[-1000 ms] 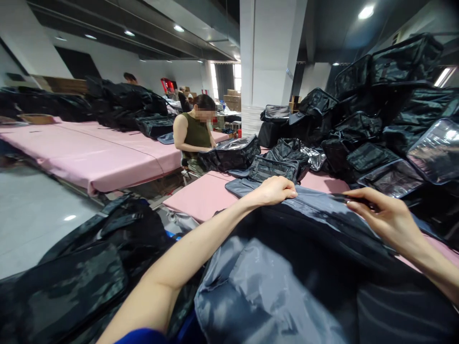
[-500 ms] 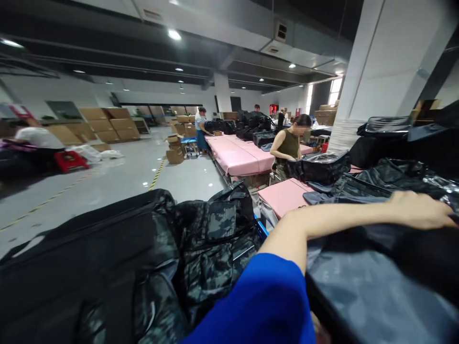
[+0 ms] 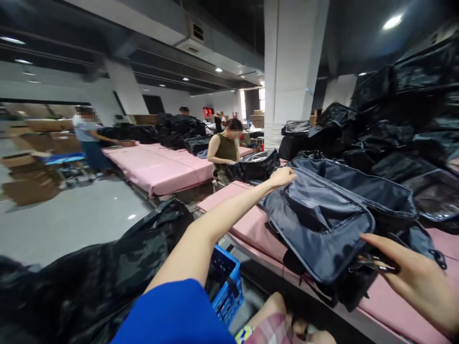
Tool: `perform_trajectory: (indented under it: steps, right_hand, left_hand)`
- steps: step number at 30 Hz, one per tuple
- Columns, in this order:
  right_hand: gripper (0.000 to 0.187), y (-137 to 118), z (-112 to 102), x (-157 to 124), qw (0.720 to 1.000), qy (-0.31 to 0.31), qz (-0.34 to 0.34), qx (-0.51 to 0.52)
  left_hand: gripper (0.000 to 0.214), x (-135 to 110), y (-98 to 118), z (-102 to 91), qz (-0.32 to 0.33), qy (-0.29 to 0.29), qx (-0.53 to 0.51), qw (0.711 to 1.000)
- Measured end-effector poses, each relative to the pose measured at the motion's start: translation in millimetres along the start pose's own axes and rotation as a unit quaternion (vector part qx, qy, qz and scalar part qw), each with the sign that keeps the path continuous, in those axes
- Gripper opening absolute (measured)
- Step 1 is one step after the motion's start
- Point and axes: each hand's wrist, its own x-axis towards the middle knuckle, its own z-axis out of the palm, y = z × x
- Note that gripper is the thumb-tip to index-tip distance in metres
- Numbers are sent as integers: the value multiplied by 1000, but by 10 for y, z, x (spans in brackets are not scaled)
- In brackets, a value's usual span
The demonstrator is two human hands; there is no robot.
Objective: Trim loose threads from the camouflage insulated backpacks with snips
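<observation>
A dark navy nylon bag [image 3: 322, 215] lies on the pink-covered worktable [image 3: 247, 227], its far corner pinched by the left hand [image 3: 283, 177]; the right hand [image 3: 412, 279] grips small metal scissors [image 3: 373, 263] at its near edge.

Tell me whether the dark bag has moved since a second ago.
Yes. The dark bag, earlier spread toward the person, now lies on the pink table, left hand gripping its far corner.

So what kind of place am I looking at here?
Most likely a bag factory or packing floor: long pink tables, black bags piled high, cardboard boxes by the wall, and other people working. The left hand grips a dark bag.
</observation>
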Motion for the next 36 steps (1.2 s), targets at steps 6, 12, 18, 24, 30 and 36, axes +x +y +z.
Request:
perform_trajectory:
  steps: [6,12,18,24,30,36]
  right_hand:
    - [45,184,-43,178,996,53,57,-51]
    - [35,671,1,154,987,25,136,-87]
    - [22,977,-132,-99,979,9,201,-13]
    - [11,938,-328,-219,979,-9,201,7]
    - [40,613,-356,264,984,-10,177,-33]
    - [33,467,-90,785,994,-14,66,-84]
  left_hand:
    - [35,305,-164,83,39,72,-13,997]
    - [34,256,-179,331,48,63,-54,995]
    - [24,-324,-176,239,105,57,-54,991]
    - [24,-718,49,207,150,167,109,968]
    - [26,-638,499,221,233,113,107,960]
    - [25,-394,621,298,218,-56,5,974]
